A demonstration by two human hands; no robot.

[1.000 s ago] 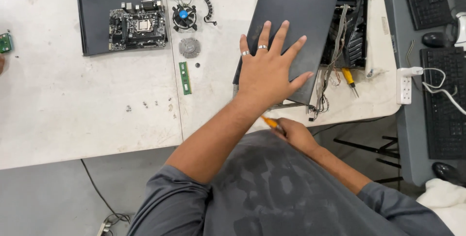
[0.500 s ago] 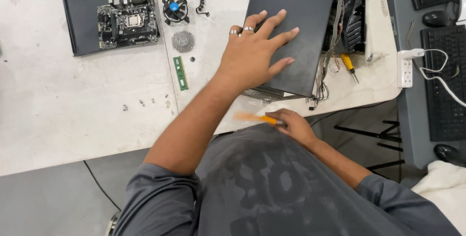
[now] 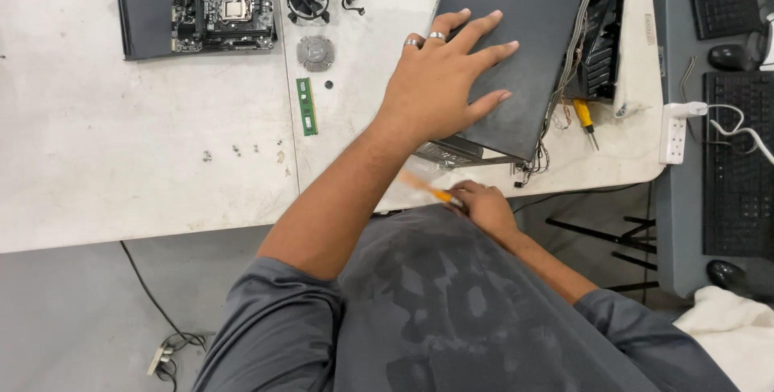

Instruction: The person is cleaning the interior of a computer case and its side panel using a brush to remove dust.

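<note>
From the head view, the left hand (image 3: 439, 89) lay flat, fingers spread, on the case panel (image 3: 516, 45) at the surface's (image 3: 121, 182) edge, while the right hand (image 3: 484, 206) clutched a blurred orange-handled screwdriver (image 3: 431, 191) below it, seemingly working the case's near edge.

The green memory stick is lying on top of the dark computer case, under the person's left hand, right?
Not quite. The head view shows the green memory stick lying on the bare white table, apart from the dark computer case. The left hand does rest flat on that case.
</note>
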